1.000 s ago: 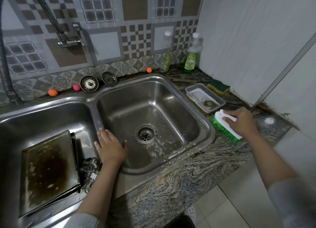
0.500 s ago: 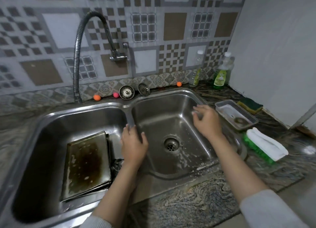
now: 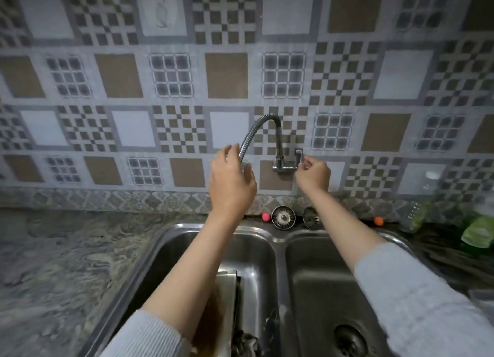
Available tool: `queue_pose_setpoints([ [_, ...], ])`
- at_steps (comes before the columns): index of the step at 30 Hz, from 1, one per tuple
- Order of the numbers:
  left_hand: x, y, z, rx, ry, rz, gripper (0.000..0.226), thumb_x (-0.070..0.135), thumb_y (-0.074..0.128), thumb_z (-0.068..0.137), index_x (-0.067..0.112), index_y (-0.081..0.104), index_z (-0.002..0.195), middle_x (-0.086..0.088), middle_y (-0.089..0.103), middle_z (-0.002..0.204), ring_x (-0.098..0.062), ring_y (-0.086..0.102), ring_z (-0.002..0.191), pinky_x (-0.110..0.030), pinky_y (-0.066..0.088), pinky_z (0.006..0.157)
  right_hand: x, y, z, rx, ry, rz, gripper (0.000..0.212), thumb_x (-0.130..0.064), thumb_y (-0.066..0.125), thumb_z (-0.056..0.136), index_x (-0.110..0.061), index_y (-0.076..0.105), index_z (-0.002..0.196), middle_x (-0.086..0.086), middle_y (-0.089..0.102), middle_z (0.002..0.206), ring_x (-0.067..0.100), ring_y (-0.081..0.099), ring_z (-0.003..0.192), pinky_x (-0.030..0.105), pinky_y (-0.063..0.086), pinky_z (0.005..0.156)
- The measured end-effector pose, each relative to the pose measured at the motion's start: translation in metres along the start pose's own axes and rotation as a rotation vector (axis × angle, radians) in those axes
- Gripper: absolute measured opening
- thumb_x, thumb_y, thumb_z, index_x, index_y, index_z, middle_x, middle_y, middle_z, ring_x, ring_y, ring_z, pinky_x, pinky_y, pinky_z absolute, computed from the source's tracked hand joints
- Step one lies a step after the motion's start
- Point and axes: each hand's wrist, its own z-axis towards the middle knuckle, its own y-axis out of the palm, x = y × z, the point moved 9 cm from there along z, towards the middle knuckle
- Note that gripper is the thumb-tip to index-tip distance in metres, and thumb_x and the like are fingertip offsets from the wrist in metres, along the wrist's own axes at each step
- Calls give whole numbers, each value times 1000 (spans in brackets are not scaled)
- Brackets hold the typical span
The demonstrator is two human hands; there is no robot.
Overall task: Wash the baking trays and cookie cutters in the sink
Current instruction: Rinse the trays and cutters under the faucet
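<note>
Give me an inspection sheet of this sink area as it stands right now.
Surface: marbled stone counter around a steel double sink.
Job's things: stained baking tray in the left basin; dark metal pieces beside it, too blurred to identify.
Clutter: two sink strainers propped against the wall, a pink ball, an orange ball, a clear bottle and a green bottle at far right.
Hands: left hand at the flexible faucet hose, grip unclear; right hand pinches the tap handle.
Cables: nothing seen.
Surroundings: patterned tile wall; no water seen running.
</note>
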Motion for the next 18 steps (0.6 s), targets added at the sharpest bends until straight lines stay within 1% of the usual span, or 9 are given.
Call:
queue_pose_setpoints([
  [2, -4, 14, 19, -54, -12, 14, 52, 11, 51, 94, 9, 37, 144, -10, 42, 142, -25, 40, 129, -35, 39, 101, 7, 9, 25, 21, 59, -26, 28, -7, 52, 93, -2, 62, 118, 11, 63, 123, 25, 59, 112, 21, 41, 84],
  [4, -10, 26, 32, -89, -22, 24, 50, 6, 47, 95, 10, 39, 144, -9, 46, 139, -25, 45, 125, -36, 42, 96, 12, 20, 47, 16, 73, -59, 24, -9, 51, 93, -5, 65, 112, 12, 65, 117, 28, 60, 109, 24, 42, 86],
  [6, -13, 32, 41, -86, -20, 19, 46, 2, 45, 93, 12, 49, 138, -10, 57, 123, -27, 54, 111, -37, 47, 85, 13, 32, 64, 3, 78, -70, 20, -9, 50, 93, -7, 66, 106, 14, 65, 110, 29, 60, 105, 24, 42, 86],
  [8, -18, 33, 46, -78, -32, 7, 45, -2, 44, 91, 14, 58, 130, -10, 63, 109, -28, 59, 97, -37, 51, 76, 12, 39, 76, 16, 94, -101, 28, -8, 49, 94, -5, 61, 119, 13, 62, 121, 29, 59, 111, 24, 42, 85],
  [9, -21, 34, 47, -80, -49, -4, 45, -2, 44, 90, 16, 59, 129, -9, 65, 106, -26, 61, 93, -37, 52, 73, 13, 42, 80, 19, 102, -113, 30, -7, 49, 94, -5, 60, 122, 12, 61, 125, 29, 58, 112, 24, 42, 84],
  [11, -26, 34, 50, -94, -88, -36, 45, -2, 47, 90, 18, 61, 128, -7, 69, 106, -23, 64, 89, -35, 54, 72, 14, 46, 90, 34, 111, -120, 27, -6, 48, 93, -6, 63, 115, 13, 63, 120, 29, 60, 108, 26, 45, 85],
  [14, -32, 33, 54, -128, -126, -115, 41, -2, 51, 89, 16, 64, 123, -7, 70, 107, -22, 67, 87, -37, 57, 73, 16, 47, 99, 67, 131, -130, 20, -5, 50, 91, -5, 66, 103, 13, 66, 110, 29, 62, 101, 30, 49, 82],
  [16, -35, 32, 59, -143, -135, -158, 39, -3, 54, 86, 14, 67, 119, -8, 70, 104, -21, 67, 86, -35, 57, 75, 16, 50, 101, 63, 118, -139, 19, -3, 53, 90, -4, 67, 102, 13, 67, 110, 29, 62, 101, 29, 49, 82],
  [18, -39, 33, 62, -163, -135, -185, 37, -3, 56, 85, 14, 68, 115, -7, 70, 99, -19, 67, 82, -29, 56, 72, 16, 51, 98, 46, 85, -141, 19, -2, 55, 88, -4, 68, 101, 12, 67, 111, 28, 62, 104, 28, 48, 85],
])
